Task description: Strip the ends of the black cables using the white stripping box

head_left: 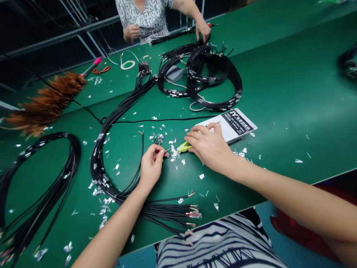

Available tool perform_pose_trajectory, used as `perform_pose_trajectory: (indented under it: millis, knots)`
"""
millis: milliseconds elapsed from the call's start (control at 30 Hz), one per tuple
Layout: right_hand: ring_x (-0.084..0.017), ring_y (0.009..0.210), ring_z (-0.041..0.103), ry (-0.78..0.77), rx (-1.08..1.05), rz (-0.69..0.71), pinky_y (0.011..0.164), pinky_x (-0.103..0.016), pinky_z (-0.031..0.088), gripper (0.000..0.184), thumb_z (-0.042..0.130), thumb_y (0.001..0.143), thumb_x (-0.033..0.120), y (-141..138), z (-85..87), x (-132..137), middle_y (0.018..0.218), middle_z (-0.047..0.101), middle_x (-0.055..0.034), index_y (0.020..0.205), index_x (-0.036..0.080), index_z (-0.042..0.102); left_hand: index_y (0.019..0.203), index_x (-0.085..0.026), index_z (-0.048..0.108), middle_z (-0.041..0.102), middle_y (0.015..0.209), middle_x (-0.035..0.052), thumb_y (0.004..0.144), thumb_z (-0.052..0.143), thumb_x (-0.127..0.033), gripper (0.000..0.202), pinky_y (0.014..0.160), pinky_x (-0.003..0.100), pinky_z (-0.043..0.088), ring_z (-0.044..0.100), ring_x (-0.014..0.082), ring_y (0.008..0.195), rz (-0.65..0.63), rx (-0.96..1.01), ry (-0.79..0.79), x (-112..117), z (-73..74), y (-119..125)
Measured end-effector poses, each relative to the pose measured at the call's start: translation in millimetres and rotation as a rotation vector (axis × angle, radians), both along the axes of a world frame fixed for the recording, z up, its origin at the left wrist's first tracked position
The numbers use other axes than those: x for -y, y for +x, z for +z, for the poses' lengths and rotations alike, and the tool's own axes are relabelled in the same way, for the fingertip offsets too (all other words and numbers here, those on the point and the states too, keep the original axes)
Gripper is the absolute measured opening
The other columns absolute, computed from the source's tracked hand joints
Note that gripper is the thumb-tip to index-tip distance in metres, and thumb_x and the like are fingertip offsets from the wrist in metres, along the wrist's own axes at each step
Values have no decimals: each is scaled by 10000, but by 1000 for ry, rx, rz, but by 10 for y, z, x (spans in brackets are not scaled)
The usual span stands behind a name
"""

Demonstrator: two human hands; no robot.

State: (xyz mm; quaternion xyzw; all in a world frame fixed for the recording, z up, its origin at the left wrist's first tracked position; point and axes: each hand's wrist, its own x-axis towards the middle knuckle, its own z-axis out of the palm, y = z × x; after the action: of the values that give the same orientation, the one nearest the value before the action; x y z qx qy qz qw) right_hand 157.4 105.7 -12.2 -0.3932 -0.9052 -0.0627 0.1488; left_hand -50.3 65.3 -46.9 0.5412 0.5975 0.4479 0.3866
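My left hand [152, 165] is closed in a pinch on the end of a black cable, its stripped tip poking out by the fingertips. This cable belongs to a looped black cable bundle [96, 163] whose many stripped ends [195, 214] fan out near the table's front edge. Just to the right, my right hand [210, 149] is closed around small yellow-green snips [184, 147], their tip pointing at the left hand. The snips lie low over foil scraps [174, 150]. Partly behind my right hand is a white box [234, 128] with a dark label.
Foil scraps litter the green table [279, 123]. Further coiled cables [214, 100] lie beyond the box, near a co-worker's hand [203, 29]. At left are another cable coil [75, 149], a brown feather duster [52, 100], red-handled scissors [102, 70] and a tape roll [128, 65].
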Motion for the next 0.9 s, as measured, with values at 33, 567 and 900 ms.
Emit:
perform_pose_trajectory:
  millis: [33,567,900]
  knots:
    - [-245,1032,545,-31,34,10,832,-407,233,103,620,908,87,-19,-8,-40,1023,733,-61,941,170,671,771,-196,538,604,668,6,830,556,-338,155,492,222,362,486,117,531,-5,15,-3,3,1,24]
    - [-185,812,550,-22,133,86,875,-416,250,288,493,925,41,-12,-92,-191,738,670,-16,719,200,616,733,-190,538,516,660,-27,821,579,-272,127,519,216,360,462,107,552,0,37,-29,-10,1,324]
    - [-221,897,561,-100,113,57,898,-440,242,243,537,920,57,-32,-40,-158,781,681,-36,750,200,636,758,-190,543,532,651,-27,816,570,-307,134,534,218,384,486,109,548,-17,15,-55,-35,-9,303]
